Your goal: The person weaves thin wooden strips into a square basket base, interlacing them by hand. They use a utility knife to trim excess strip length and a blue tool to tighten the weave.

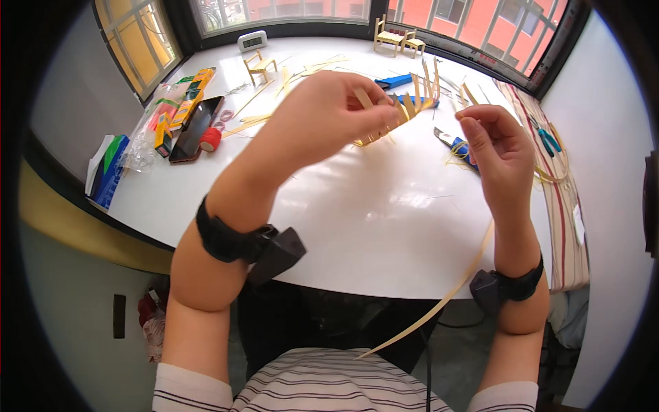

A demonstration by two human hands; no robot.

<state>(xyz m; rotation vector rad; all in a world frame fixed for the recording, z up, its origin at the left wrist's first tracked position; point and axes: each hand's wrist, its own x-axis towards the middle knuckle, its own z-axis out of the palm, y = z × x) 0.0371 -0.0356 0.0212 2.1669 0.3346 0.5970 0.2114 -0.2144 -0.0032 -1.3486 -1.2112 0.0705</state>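
My left hand (pixel 343 113) is closed around a small woven piece of pale bamboo strips (pixel 406 113), held above the table, with several strip ends standing up from its far side. Thumb and fingertips of my right hand (pixel 500 141) are pinched together to the right of it. A long, thin bamboo strip (pixel 446 299) runs from behind my right wrist over the table edge to my lap; its upper end is hidden by the hand, and it seems to be in the pinch. Just below the right fingertips lies a blue-handled utility knife (pixel 456 145) tangled with thin strips.
Miniature chairs (pixel 390 42) stand by the window, with another small chair (pixel 260 67) near a white digital clock (pixel 252 41). To the left lie a phone (pixel 197 129), a red roll (pixel 210 139) and yellow boxes (pixel 163 134). Pliers (pixel 549 142) rest on striped cloth (pixel 563 233) at right.
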